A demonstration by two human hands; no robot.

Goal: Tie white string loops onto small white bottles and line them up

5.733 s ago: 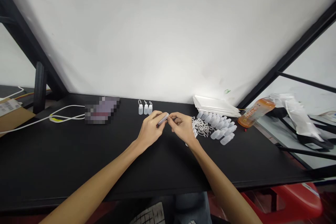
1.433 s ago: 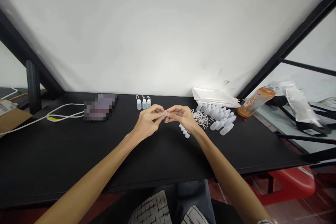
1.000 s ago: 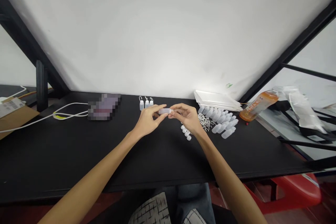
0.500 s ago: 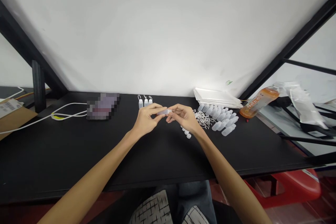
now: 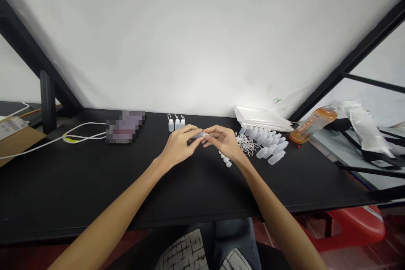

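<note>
Above the middle of the black table, my left hand (image 5: 181, 143) pinches a small translucent bottle (image 5: 198, 135) by its body. My right hand (image 5: 223, 140) is closed at the bottle's neck end, with a thin white strap at its fingers; the fingertips of both hands meet there. Three small bottles with looped straps (image 5: 177, 124) stand behind my left hand. Beside my right wrist lie a heap of white straps (image 5: 246, 145) and a few white caps (image 5: 228, 163). Farther right, several translucent bottles (image 5: 268, 141) lie in rows.
A stack of white sheets (image 5: 262, 119) lies at the back right, with an orange drink bottle (image 5: 313, 124) beside it. On the left are a blurred flat object (image 5: 125, 127), a white cable (image 5: 85, 125) and a cardboard box (image 5: 19, 139). A red stool (image 5: 354, 228) is below right.
The fingers of my left hand have shifted slightly over the bottle, and the two hands are closer together. The view has moved a little; the things on the table lie as before.
</note>
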